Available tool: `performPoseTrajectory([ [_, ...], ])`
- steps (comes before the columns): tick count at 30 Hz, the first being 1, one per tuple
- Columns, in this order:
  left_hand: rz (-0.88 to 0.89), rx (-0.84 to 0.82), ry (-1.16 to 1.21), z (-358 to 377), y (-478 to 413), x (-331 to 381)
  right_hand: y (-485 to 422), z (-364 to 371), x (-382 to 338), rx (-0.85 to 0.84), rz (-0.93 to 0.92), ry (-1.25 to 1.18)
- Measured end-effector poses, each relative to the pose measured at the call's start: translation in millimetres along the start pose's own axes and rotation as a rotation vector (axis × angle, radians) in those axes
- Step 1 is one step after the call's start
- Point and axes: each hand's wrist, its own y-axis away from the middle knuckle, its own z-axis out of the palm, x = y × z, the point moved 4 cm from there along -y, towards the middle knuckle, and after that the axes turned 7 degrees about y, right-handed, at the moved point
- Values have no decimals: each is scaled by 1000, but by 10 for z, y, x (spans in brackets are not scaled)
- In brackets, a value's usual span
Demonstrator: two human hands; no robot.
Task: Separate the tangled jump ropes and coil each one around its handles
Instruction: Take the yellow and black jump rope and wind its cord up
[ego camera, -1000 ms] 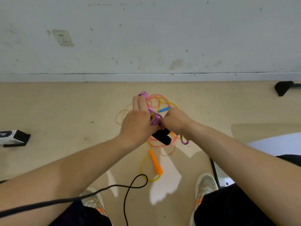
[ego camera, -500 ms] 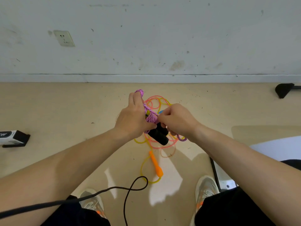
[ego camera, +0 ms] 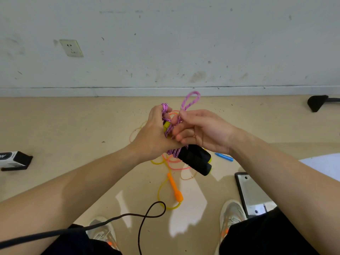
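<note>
My left hand (ego camera: 154, 133) grips a pink braided jump rope (ego camera: 170, 128) wound around its two black foam handles (ego camera: 196, 159), held above the floor. My right hand (ego camera: 200, 131) pinches a loop of the same pink rope (ego camera: 191, 100) that stands up above my fingers. On the floor below lie thin yellow and pink-orange ropes (ego camera: 169, 163) in a loose tangle, with an orange handle (ego camera: 175, 189) toward me and a blue handle (ego camera: 224, 157) to the right.
A black cable (ego camera: 145, 216) loops across the floor near my shoes (ego camera: 231, 216). A black and white box (ego camera: 12, 160) lies at the left. A grey metal plate (ego camera: 252, 194) is at the right, a black foot (ego camera: 317, 103) by the wall (ego camera: 165, 43).
My right hand has pulled a loop of pink rope up and to the right. The bundle has tilted so the black handles stick out lower right; the blue handle has come into view.
</note>
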Motion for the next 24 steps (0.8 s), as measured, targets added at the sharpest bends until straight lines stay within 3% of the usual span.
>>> performPoseTrajectory([
  [6, -74, 15, 254, 61, 80, 183, -86, 14, 34, 306, -134, 581],
  [10, -263, 85, 465, -61, 56, 195, -85, 19, 36, 316, -81, 539],
  [14, -318, 48, 574, -134, 40, 179, -88, 47, 102, 288, -8, 481],
  [24, -316, -1, 536, -178, 28, 103, -127, -25, 151, 258, 113, 509],
])
